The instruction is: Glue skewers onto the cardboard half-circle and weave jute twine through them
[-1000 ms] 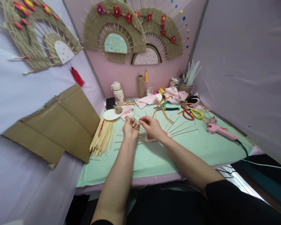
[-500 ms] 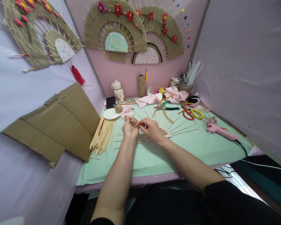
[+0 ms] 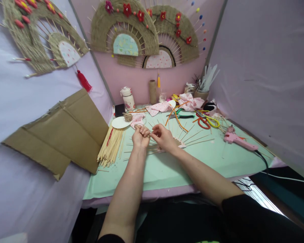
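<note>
My left hand [image 3: 140,137] and my right hand [image 3: 162,136] meet over a fan-shaped piece of thin wooden sticks [image 3: 192,136] lying on the mint-green table mat [image 3: 167,168]. Both hands are closed in pinches on a strand of brown jute twine [image 3: 146,132] stretched between their fingertips. Most of the fan's base is hidden under my hands. A small ball of jute twine [image 3: 128,117] lies just beyond, next to a white paper disc [image 3: 120,123].
A bundle of loose sticks [image 3: 110,145] lies left of my hands. Cardboard [image 3: 66,130] leans at the left. Scissors and pliers [image 3: 205,121], a pink glue gun [image 3: 236,139] with its cord, fabric scraps [image 3: 159,108], a bottle [image 3: 127,98] and a twine spool [image 3: 152,91] crowd the back. Finished fans [image 3: 142,33] hang on the walls.
My right hand has drawn closer to the left, shortening the twine between them. Both hands stay over the fan's base.
</note>
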A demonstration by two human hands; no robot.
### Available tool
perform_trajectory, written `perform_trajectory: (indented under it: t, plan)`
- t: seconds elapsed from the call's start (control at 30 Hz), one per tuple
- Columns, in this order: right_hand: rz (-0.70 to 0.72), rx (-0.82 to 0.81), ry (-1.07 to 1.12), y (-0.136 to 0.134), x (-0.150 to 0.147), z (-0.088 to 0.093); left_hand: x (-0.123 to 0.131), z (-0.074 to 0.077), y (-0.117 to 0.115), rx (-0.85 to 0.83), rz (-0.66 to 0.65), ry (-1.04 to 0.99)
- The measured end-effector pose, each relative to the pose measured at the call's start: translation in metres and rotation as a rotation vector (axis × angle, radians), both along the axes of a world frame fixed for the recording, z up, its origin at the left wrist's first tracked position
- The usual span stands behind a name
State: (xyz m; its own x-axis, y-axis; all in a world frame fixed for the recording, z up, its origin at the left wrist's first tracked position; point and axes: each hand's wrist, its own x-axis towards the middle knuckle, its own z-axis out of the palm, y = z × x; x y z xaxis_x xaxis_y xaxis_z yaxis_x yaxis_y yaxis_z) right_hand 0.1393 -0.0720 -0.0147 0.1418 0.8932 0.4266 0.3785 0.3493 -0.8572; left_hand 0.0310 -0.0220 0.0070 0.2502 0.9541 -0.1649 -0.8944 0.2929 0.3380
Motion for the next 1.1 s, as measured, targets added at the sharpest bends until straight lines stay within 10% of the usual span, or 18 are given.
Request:
perform_trajectory:
  t: [0.3, 0.63, 1.1]
  plan:
    - [-0.006, 0.036, 0.085, 0.020, 0.019, 0.004, 0.003, 0.007, -0.006, 0.085, -0.019, 0.183]
    - [0.309, 0.113, -0.444, 0.076, 0.036, 0.051, 0.012, 0.003, -0.011, 0.271, -0.076, 0.523]
    - [0.226, 0.055, -0.276, 0.050, 0.035, 0.073, 0.012, -0.003, -0.009, 0.550, -0.040, 0.572]
